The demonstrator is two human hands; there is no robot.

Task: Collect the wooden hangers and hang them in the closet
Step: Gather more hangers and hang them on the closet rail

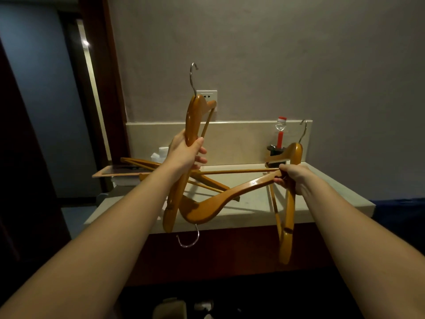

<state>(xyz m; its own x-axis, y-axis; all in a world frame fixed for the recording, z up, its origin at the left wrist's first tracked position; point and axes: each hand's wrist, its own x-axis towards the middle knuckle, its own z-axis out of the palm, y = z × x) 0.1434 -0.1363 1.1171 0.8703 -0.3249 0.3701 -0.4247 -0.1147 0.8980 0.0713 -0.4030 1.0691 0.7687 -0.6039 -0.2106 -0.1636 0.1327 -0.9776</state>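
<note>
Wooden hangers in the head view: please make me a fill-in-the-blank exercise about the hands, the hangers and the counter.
1. The left hand holds a hanger whose metal hook points ____.
2. The right hand grips hangers; the hook of one of them points ____.
3. The bottle at the back of the counter has a ____ cap.
4. More hangers lie on the ____.

Missing words: up; down; red; counter
</note>
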